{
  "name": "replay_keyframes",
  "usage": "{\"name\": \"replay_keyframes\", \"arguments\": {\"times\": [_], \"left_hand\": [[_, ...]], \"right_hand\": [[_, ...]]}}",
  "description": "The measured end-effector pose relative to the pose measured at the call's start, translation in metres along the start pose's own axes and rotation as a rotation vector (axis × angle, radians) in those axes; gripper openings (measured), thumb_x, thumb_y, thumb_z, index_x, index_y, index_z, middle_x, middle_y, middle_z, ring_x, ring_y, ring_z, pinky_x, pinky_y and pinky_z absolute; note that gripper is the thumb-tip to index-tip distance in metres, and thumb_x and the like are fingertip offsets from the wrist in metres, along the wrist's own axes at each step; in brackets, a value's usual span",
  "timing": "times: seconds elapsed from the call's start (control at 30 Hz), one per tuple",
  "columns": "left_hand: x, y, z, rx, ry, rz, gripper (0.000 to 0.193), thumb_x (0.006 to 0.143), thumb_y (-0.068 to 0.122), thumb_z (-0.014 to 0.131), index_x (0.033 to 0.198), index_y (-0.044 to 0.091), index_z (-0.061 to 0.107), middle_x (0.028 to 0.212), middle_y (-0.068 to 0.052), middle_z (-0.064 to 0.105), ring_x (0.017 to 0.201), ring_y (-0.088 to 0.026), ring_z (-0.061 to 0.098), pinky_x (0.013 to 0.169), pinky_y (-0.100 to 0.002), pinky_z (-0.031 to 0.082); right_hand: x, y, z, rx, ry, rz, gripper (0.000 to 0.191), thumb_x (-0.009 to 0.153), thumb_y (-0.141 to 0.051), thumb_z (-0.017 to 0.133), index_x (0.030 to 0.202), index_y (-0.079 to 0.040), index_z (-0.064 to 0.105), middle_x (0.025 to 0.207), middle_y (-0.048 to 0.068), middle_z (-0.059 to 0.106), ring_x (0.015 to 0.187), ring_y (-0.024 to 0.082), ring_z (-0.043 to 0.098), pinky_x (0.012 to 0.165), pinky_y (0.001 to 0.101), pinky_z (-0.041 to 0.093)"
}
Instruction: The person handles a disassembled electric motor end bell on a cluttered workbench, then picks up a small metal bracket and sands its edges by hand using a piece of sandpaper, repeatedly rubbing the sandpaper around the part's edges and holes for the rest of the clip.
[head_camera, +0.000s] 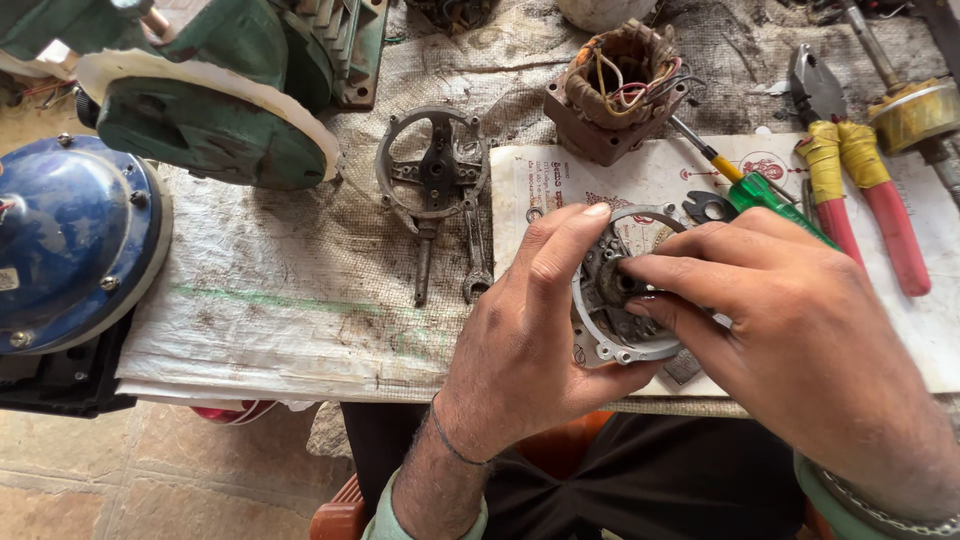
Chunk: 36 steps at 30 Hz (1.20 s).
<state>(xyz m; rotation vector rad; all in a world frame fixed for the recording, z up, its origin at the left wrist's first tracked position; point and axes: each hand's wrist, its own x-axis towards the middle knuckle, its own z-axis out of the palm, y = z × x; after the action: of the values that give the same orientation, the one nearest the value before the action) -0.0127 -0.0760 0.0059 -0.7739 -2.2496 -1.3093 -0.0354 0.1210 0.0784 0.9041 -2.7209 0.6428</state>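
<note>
My left hand (525, 330) grips a round grey metal motor end cover (610, 345) by its rim, tilted up over the table's front edge. My right hand (790, 320) comes in from the right, with thumb and fingers pinched on the dark hub at the cover's middle. What those fingertips hold, if anything, is hidden. A second grey end cover with dark spokes (432, 165) lies flat on the cloth further back. Beside it rests a small open-ended spanner (476, 250).
A wound motor stator with coloured wires (620, 90) stands at the back. A green-handled screwdriver (765, 195), red-and-yellow-handled pliers (850, 190) and a white printed sheet (560, 175) lie to the right. A green motor housing (215, 125) and a blue domed housing (70, 240) occupy the left.
</note>
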Motion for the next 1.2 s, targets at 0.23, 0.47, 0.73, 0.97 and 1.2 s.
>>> {"name": "replay_keyframes", "arguments": {"times": [0.23,0.47,0.73,0.97,1.2], "left_hand": [[-0.001,-0.008,0.003,0.0,0.003,0.009,0.105,0.08,0.03,0.095,0.153,0.009,0.022,0.146,-0.02,0.048,0.141,-0.037,0.055,0.117,-0.044,0.053],[0.0,-0.006,0.009,0.002,-0.01,-0.003,0.104,0.08,0.03,0.095,0.152,0.009,0.022,0.145,-0.022,0.048,0.138,-0.039,0.056,0.112,-0.043,0.056],[0.0,-0.008,0.009,0.008,-0.005,0.011,0.107,0.078,0.029,0.095,0.152,0.01,0.021,0.146,-0.022,0.047,0.138,-0.039,0.056,0.112,-0.044,0.056],[0.001,-0.006,0.009,0.003,-0.018,0.005,0.108,0.077,0.03,0.096,0.152,0.01,0.02,0.146,-0.022,0.047,0.138,-0.038,0.056,0.111,-0.043,0.057],[0.0,-0.007,0.01,0.003,0.009,0.011,0.107,0.08,0.03,0.096,0.152,0.009,0.019,0.144,-0.022,0.048,0.138,-0.038,0.056,0.114,-0.044,0.055]], "right_hand": [[0.005,0.002,0.006,-0.004,-0.009,0.006,0.03,0.08,-0.016,0.079,0.11,-0.011,0.077,0.099,0.002,0.073,0.083,0.021,0.062,0.07,0.0352,0.052],[-0.002,0.003,0.009,-0.007,0.032,-0.013,0.03,0.079,-0.013,0.08,0.109,-0.011,0.077,0.101,0.001,0.073,0.084,0.022,0.061,0.071,0.0354,0.052],[0.0,0.007,0.006,-0.018,0.011,-0.047,0.035,0.076,-0.012,0.079,0.111,-0.013,0.079,0.107,0.002,0.074,0.088,0.021,0.064,0.073,0.034,0.054],[-0.005,0.011,0.003,-0.087,-0.015,-0.002,0.03,0.078,-0.017,0.08,0.108,-0.01,0.078,0.097,0.003,0.072,0.085,0.022,0.063,0.074,0.0366,0.052],[-0.012,0.015,-0.001,-0.125,-0.154,0.1,0.033,0.082,-0.025,0.077,0.114,-0.015,0.079,0.083,0.005,0.061,0.079,0.024,0.059,0.069,0.0399,0.048]]}}
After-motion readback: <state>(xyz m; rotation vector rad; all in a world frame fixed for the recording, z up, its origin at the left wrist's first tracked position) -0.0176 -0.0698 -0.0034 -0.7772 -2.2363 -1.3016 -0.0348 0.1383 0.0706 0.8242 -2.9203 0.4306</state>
